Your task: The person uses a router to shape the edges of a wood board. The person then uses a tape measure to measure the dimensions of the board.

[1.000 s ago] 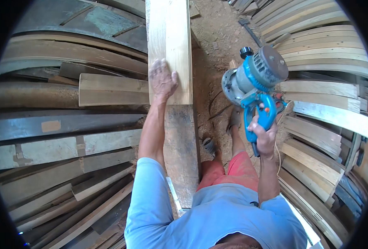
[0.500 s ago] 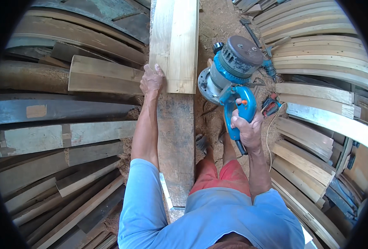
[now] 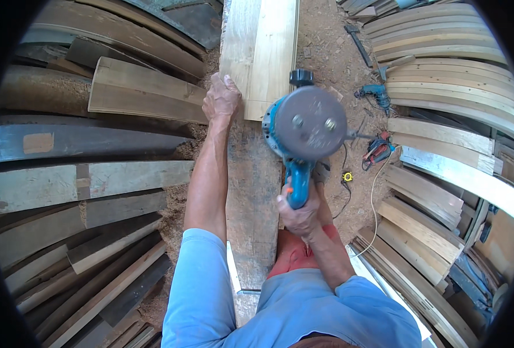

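My right hand (image 3: 300, 211) is wrapped round the blue handle of a router (image 3: 312, 123), a power tool with a round dark top and a black knob. Seen from above, the router covers the near right corner of a pale wooden board (image 3: 263, 58). Whether its base touches the board cannot be made out. My left hand (image 3: 222, 98) is closed on the board's left edge, close to its near end; the fingertips are hidden. Under the board runs a worn wooden bench plank (image 3: 251, 185).
Stacked dark planks (image 3: 129, 90) crowd the left side. Pale boards (image 3: 442, 87) are piled along the right. On the sawdust-covered floor lie a blue drill (image 3: 374, 95), a hammer-like tool (image 3: 358, 45), a red-and-black tool (image 3: 378, 152), a yellow ring-shaped item (image 3: 347, 177) and cords.
The router has swung left over the board's near end and turned from tilted to nearly upright. My right hand moved left and down with it. My left hand still grips the board's edge.
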`<state>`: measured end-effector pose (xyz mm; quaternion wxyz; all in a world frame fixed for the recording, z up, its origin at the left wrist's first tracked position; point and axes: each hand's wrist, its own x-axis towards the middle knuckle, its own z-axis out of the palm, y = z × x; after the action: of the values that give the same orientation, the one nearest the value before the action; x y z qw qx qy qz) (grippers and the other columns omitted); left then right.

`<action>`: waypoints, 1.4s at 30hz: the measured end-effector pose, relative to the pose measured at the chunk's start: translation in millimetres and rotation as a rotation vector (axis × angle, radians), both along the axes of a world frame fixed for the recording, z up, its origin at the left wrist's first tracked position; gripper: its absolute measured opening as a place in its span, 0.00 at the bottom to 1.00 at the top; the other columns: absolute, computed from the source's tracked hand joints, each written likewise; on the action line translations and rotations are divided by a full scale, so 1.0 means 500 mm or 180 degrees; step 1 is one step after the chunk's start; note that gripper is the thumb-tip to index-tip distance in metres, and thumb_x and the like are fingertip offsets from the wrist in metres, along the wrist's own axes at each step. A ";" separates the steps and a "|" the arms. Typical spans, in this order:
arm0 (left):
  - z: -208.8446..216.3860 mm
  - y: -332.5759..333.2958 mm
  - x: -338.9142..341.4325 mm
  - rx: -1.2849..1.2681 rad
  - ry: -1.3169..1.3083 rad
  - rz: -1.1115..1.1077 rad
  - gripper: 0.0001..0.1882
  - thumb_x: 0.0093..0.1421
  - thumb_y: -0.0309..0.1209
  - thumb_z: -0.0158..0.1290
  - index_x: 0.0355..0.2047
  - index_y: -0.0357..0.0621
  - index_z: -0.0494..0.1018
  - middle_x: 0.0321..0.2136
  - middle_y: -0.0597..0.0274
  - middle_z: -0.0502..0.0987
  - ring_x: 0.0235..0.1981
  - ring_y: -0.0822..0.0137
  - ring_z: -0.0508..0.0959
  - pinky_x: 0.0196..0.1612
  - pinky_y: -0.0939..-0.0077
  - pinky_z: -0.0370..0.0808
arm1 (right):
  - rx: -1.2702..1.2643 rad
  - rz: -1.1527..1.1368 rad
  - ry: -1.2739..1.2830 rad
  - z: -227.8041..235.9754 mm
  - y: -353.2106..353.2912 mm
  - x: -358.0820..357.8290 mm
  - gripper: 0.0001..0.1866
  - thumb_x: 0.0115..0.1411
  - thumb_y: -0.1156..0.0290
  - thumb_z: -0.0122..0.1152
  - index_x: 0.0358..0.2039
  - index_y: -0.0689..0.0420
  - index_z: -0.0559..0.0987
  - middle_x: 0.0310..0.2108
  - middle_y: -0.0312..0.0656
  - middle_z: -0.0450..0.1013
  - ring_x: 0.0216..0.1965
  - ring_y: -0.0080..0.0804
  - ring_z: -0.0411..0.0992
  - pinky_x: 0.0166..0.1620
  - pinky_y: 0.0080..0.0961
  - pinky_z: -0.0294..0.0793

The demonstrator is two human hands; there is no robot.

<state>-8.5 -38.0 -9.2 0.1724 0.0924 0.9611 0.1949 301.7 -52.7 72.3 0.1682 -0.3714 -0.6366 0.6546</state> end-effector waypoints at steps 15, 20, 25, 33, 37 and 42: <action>-0.003 -0.015 0.000 0.0365 -0.0112 -0.0011 0.22 0.72 0.48 0.37 0.58 0.52 0.65 0.50 0.38 0.79 0.50 0.31 0.77 0.53 0.38 0.72 | 0.0705 0.0121 0.0259 -0.047 0.027 -0.101 0.19 0.55 0.80 0.63 0.46 0.59 0.70 0.30 0.31 0.71 0.31 0.17 0.68 0.39 0.20 0.71; -0.003 -0.012 -0.003 0.0362 -0.0130 -0.0009 0.21 0.72 0.47 0.37 0.58 0.52 0.65 0.50 0.39 0.79 0.50 0.30 0.77 0.53 0.38 0.72 | 0.0779 -0.0124 0.0265 -0.068 0.090 -0.168 0.16 0.55 0.76 0.64 0.44 0.61 0.73 0.32 0.37 0.71 0.31 0.23 0.71 0.39 0.26 0.74; -0.002 -0.011 -0.006 0.0342 -0.0147 0.0000 0.21 0.72 0.47 0.37 0.58 0.52 0.65 0.50 0.40 0.79 0.50 0.31 0.77 0.53 0.38 0.72 | 0.0716 -0.0100 0.0351 -0.068 0.198 -0.263 0.17 0.54 0.76 0.63 0.45 0.62 0.73 0.30 0.38 0.71 0.29 0.22 0.70 0.36 0.27 0.73; -0.009 -0.010 -0.006 0.0236 -0.0022 -0.0017 0.21 0.71 0.43 0.40 0.59 0.49 0.65 0.47 0.41 0.80 0.47 0.34 0.79 0.49 0.38 0.74 | 0.1214 -0.0143 0.0680 -0.113 0.407 -0.454 0.17 0.57 0.79 0.62 0.47 0.61 0.75 0.27 0.31 0.72 0.24 0.15 0.70 0.27 0.18 0.70; -0.003 0.000 -0.005 0.0199 -0.0083 -0.0071 0.21 0.71 0.43 0.39 0.59 0.48 0.65 0.47 0.41 0.80 0.47 0.34 0.79 0.49 0.38 0.74 | 0.1606 -0.0127 0.0837 -0.130 0.495 -0.520 0.19 0.56 0.78 0.63 0.49 0.62 0.76 0.27 0.33 0.74 0.25 0.18 0.73 0.28 0.20 0.73; 0.001 0.004 -0.008 0.0128 -0.0109 -0.0107 0.21 0.72 0.43 0.38 0.59 0.47 0.64 0.47 0.40 0.81 0.47 0.34 0.80 0.49 0.39 0.74 | 0.1284 -0.0258 0.0676 -0.126 0.472 -0.503 0.20 0.51 0.73 0.64 0.46 0.61 0.77 0.32 0.38 0.75 0.31 0.25 0.74 0.39 0.27 0.77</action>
<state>-12.3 -36.2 -8.6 0.1902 0.1086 0.9522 0.2127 50.1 183.4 9.4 0.3312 -0.2846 -0.7179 0.5421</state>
